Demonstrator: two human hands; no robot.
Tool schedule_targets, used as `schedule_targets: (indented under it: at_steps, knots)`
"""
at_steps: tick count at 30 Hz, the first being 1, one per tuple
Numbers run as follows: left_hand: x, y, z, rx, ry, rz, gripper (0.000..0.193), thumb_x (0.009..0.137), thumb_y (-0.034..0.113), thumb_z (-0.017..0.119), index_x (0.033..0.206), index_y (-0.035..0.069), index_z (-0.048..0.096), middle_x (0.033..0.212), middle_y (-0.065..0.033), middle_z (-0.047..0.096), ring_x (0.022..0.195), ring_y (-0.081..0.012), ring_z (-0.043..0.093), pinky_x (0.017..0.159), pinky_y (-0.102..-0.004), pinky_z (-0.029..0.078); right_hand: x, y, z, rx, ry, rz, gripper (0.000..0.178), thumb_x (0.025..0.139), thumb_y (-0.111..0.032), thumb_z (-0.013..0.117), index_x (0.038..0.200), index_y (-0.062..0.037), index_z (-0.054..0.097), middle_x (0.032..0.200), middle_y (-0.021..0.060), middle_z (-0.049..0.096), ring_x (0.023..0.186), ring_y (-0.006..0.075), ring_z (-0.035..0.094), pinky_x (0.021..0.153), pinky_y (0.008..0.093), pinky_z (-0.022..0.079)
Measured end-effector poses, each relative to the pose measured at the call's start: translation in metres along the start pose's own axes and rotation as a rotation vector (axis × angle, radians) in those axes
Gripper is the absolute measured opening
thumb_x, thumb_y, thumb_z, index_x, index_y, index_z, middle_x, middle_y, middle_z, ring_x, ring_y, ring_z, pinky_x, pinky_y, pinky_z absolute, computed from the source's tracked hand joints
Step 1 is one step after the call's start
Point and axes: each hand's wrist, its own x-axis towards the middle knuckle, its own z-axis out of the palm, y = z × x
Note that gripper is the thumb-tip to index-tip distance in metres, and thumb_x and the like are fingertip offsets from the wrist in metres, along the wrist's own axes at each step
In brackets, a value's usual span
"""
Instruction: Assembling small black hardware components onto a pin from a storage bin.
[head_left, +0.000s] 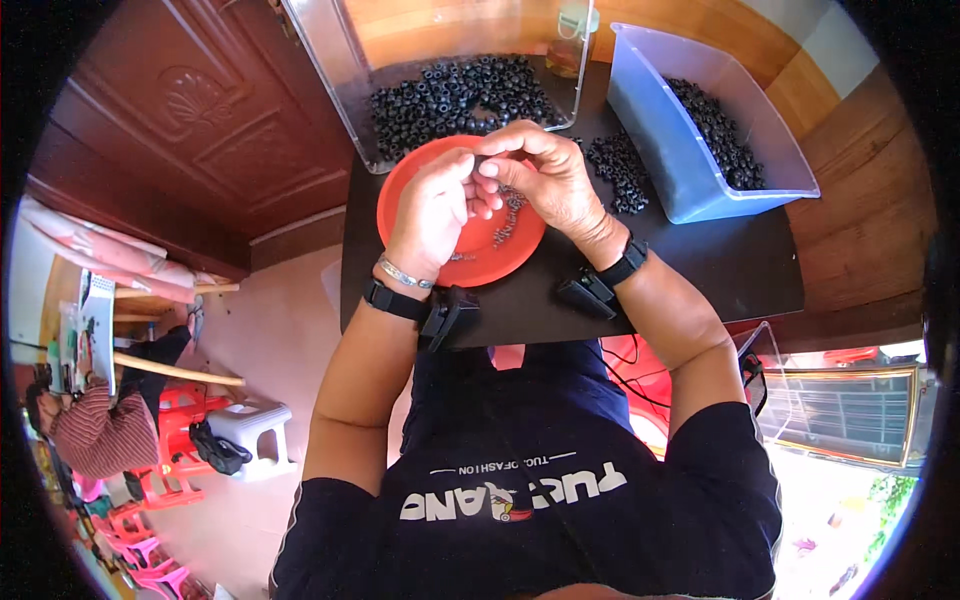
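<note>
Hands (557, 188): two, over one red plate (492, 264); two bins (655, 150) nearby; grip: cannot tell.

A smooth plastic plate (500, 264), translucent plastic bin (652, 150) and clear, glossy box (330, 60) join shiny black pieces (620, 172) and a smooth, dark tabletop (700, 258); the carved door (230, 130) gleams like varnished wood

I held my left hand (432, 210) and right hand (556, 184) close together above a round orange-red plastic dish (505, 262) of small silvery pieces (511, 208).
</note>
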Motion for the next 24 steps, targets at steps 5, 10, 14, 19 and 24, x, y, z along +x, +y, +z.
schedule_targets:
  at_steps: [5,10,14,19,24]
  knots:
    - [-0.001,0.001,-0.001,-0.044,-0.011,0.011,0.027,0.093,0.024,0.044,0.094,0.001,0.057,0.081,-0.0074,0.06,0.073,-0.0168,0.058,0.064,-0.0269,0.044,0.003,-0.005,0.002,-0.107,0.079,-0.083,0.021,0.081,0.0,0.065,0.102,-0.0017,0.062,0.102,0.0082,0.059,0.084,0.0137,0.059,0.071,0.0248,0.05]
    - [-0.003,0.0,0.001,-0.064,0.029,0.048,0.026,0.094,0.022,0.043,0.097,0.001,0.057,0.086,-0.0073,0.061,0.076,-0.0157,0.058,0.064,-0.0266,0.045,0.003,-0.003,-0.003,-0.479,0.091,-0.147,0.029,0.075,-0.005,0.072,0.103,-0.0047,0.063,0.105,0.0069,0.059,0.092,0.0129,0.057,0.074,0.0252,0.048]
    - [-0.002,-0.001,0.005,-0.12,0.09,0.032,0.026,0.094,0.021,0.042,0.1,0.001,0.057,0.089,-0.0068,0.061,0.078,-0.0143,0.058,0.063,-0.0255,0.046,-0.001,-0.003,0.005,-0.386,0.027,-0.102,0.028,0.075,-0.001,0.069,0.103,-0.0042,0.063,0.101,0.0062,0.059,0.086,0.0137,0.056,0.076,0.0271,0.047]
    - [-0.001,-0.001,0.004,-0.02,0.058,0.042,0.024,0.092,0.021,0.044,0.1,0.003,0.057,0.087,-0.0039,0.061,0.074,-0.0126,0.058,0.062,-0.0239,0.046,0.0,0.005,0.0,-0.576,0.062,-0.218,0.027,0.076,0.0,0.068,0.103,-0.0042,0.063,0.096,0.0083,0.061,0.085,0.0173,0.058,0.075,0.0284,0.047]
    - [-0.002,0.002,0.003,0.157,0.121,0.065,0.021,0.09,0.022,0.048,0.094,0.004,0.057,0.084,-0.0027,0.061,0.071,-0.0114,0.058,0.061,-0.0224,0.045,0.003,0.001,-0.002,-0.797,0.035,-0.328,0.024,0.077,-0.002,0.068,0.101,-0.0047,0.063,0.089,0.01,0.063,0.086,0.0209,0.059,0.075,0.0303,0.048]
